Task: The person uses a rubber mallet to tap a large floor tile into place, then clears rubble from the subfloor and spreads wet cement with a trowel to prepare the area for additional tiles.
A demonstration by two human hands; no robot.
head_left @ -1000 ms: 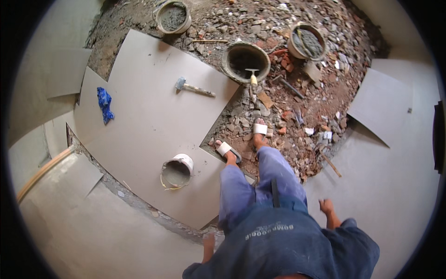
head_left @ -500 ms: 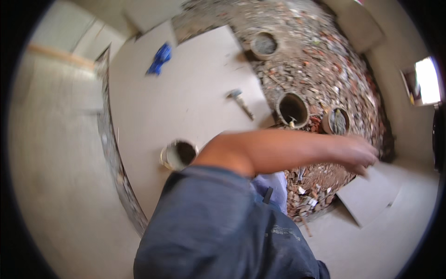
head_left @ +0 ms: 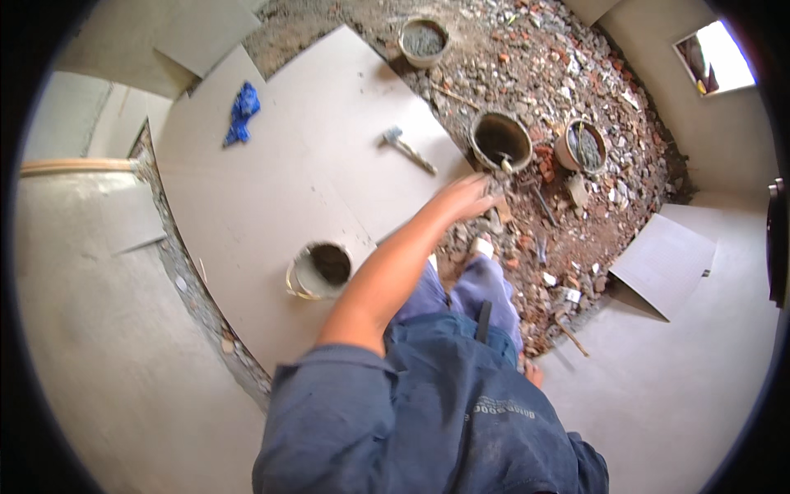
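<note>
My left arm reaches forward over the edge of the laid pale tiles (head_left: 317, 123). My left hand (head_left: 469, 198) is in the air with its fingers apart, slightly blurred, and nothing shows in it. Just beyond it stands a dark-mouthed bucket (head_left: 500, 123) with a light tool handle (head_left: 506, 166) inside. A mallet (head_left: 409, 151) with a grey-blue head lies on the tiles nearby. What looks like the fingertips of my right hand (head_left: 534, 375) shows beside my trouser leg; the rest is hidden by my dark shirt, so its grip is unclear.
Another bucket (head_left: 319, 270) stands on the tiles near a crumpled blue plastic bag or cloth (head_left: 243, 115). Two buckets of grey material (head_left: 424, 43) stand on broken rubble (head_left: 609, 82). A loose tile (head_left: 654, 263) is propped at right; a stick (head_left: 573, 339) lies by the rubble edge.
My left arm has swung from the right back toward the left, to beside the dark bucket. The view has shifted, and my legs and a sandalled foot now show.
</note>
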